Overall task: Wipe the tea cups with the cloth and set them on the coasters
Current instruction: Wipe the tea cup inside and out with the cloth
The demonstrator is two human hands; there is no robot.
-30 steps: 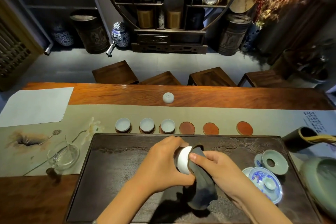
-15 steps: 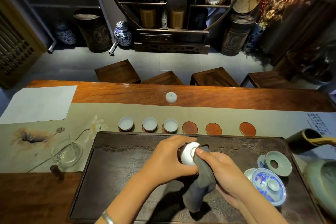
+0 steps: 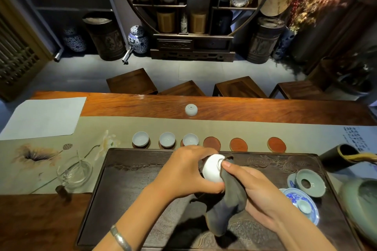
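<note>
My left hand (image 3: pixel 183 171) grips a white tea cup (image 3: pixel 212 168) above the dark tea tray (image 3: pixel 130 189), base turned up toward me. My right hand (image 3: pixel 255 191) holds a dark grey cloth (image 3: pixel 226 208) and presses it with the thumb against the cup's right side; the rest of the cloth hangs down. Three white cups (image 3: pixel 140 138) (image 3: pixel 167 139) (image 3: pixel 190 139) stand on coasters in a row beyond the tray. To their right lie three bare red-brown coasters (image 3: pixel 211 143) (image 3: pixel 238 144) (image 3: pixel 276 144).
A small white lidded jar (image 3: pixel 191 110) sits farther back on the wooden table. A glass pitcher (image 3: pixel 74 172) stands left of the tray. A celadon strainer (image 3: pixel 310 183), a blue-and-white lidded bowl (image 3: pixel 302 204) and a green pot (image 3: pixel 361 204) are at the right. Stools line the far side.
The cup has turned in my left hand so its base faces up more. My right thumb and the cloth have shifted along the cup's side.
</note>
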